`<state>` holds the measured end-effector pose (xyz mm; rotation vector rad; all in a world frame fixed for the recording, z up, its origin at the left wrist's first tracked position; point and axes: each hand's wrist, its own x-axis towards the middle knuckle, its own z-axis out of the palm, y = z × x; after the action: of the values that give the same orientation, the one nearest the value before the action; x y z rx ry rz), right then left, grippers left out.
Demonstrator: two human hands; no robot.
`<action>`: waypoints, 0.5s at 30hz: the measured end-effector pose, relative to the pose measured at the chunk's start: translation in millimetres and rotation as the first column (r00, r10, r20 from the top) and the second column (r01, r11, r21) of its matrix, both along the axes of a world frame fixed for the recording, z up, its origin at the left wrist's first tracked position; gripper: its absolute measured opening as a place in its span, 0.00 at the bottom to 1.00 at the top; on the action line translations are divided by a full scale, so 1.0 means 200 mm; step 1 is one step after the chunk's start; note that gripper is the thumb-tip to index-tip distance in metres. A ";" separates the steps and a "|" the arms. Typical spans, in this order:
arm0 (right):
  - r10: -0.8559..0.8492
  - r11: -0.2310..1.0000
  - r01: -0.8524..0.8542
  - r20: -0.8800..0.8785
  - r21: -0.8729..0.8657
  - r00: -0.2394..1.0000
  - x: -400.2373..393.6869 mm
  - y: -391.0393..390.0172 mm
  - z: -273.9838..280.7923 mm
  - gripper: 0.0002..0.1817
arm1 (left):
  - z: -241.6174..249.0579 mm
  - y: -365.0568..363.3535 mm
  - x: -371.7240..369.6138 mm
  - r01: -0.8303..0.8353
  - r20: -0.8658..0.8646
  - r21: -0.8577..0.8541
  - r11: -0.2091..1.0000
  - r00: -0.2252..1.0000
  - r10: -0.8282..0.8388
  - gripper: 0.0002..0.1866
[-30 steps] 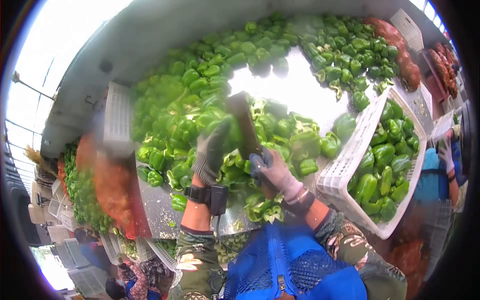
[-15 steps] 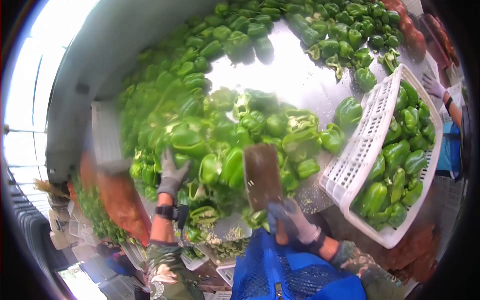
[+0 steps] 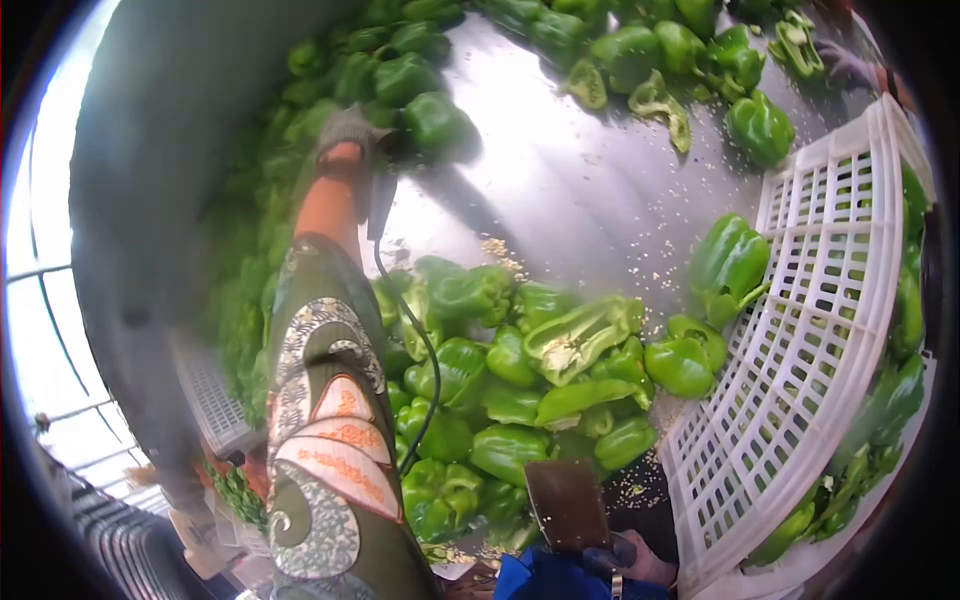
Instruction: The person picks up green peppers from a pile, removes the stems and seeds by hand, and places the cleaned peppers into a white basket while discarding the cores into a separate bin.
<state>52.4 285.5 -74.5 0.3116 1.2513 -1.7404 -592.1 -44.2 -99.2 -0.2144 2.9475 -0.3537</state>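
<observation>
My left hand (image 3: 352,130), in a grey glove, reaches out to the pile of green bell peppers (image 3: 405,78) at the back of the metal table. Its fingers are blurred, so their grip does not show; one whole pepper (image 3: 436,122) lies just beside it. Down at the bottom, my gloved right hand (image 3: 640,560) holds a cleaver (image 3: 567,503) with a broad, brownish blade. Beyond the blade lies a heap of cut and whole peppers, among them an opened half (image 3: 583,340) with its seeds and core showing.
A white slatted crate (image 3: 790,330) holding peppers stands tilted at the right. Another person's gloved hand (image 3: 848,66) is at the upper right. Loose seeds (image 3: 505,255) dot the metal table (image 3: 590,190). A black cable (image 3: 428,350) hangs along my left sleeve.
My left hand has moved from the near heap up and away to the back pile. The view has shifted closer over the table. My right hand with the cleaver now appears lower.
</observation>
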 end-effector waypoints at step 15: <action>-0.237 0.971 0.228 -0.210 -0.067 0.949 -0.52 -0.11 0.58 0.18 | 0.66 -0.08 1.66 -0.321 0.458 0.842 -0.433 0.850 0.260 0.27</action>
<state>-51.9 264.0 40.5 0.2578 1.3752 -2.0444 -259.7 -61.1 31.9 -0.6862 1.7173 2.1485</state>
